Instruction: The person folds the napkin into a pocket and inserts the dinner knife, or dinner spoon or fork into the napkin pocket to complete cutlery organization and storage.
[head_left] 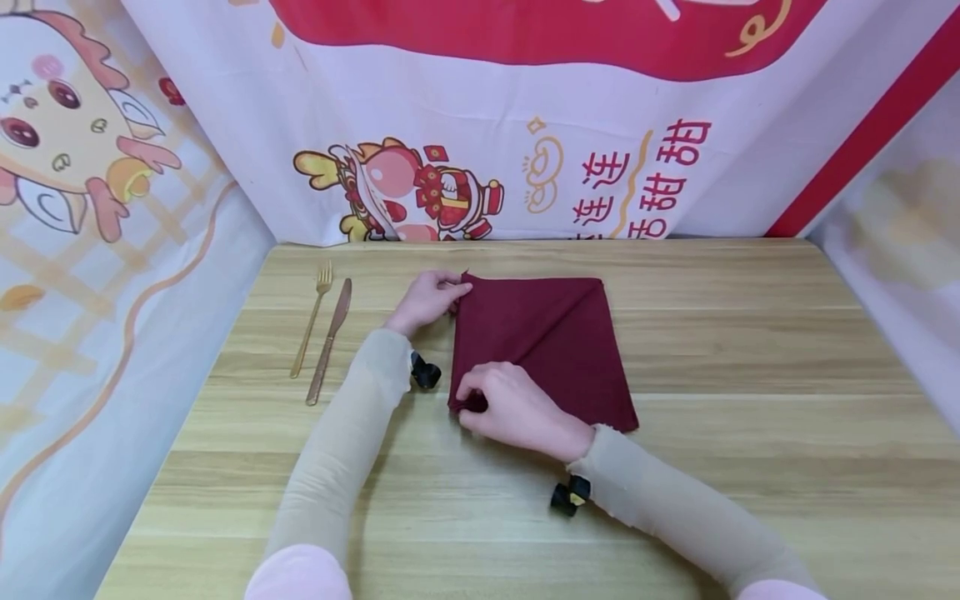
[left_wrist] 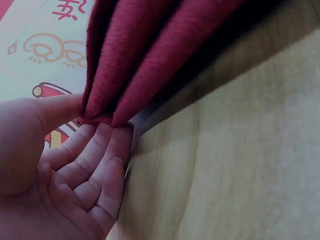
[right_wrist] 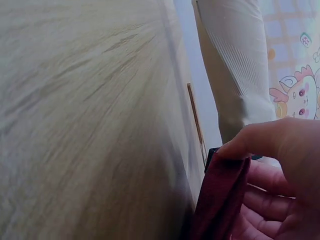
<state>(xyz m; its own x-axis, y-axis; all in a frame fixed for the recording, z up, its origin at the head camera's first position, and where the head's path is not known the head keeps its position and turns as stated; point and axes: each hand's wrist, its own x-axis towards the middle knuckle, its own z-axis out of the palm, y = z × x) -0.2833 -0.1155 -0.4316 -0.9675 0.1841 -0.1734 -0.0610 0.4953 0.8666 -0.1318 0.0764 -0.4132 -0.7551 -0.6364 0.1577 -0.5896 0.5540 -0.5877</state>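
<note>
A dark red cloth (head_left: pixel 540 333), folded into a rough square with a diagonal crease, lies on the wooden table. At its far left corner the left hand (head_left: pixel 427 302) pinches the edge; in the left wrist view the thumb of that hand (left_wrist: pixel 65 165) presses folded layers of cloth (left_wrist: pixel 145 55) against the fingers. The right hand (head_left: pixel 517 408) grips the near left corner. The right wrist view shows the thumb and fingers of this hand (right_wrist: pixel 275 175) pinching a thick fold of the cloth (right_wrist: pixel 220 195).
A gold fork (head_left: pixel 312 321) and, beside it, a copper-coloured knife (head_left: pixel 330 342) lie on the table (head_left: pixel 750 375) left of the left hand. Printed curtains (head_left: pixel 465 108) hang behind the table's far edge and on both sides.
</note>
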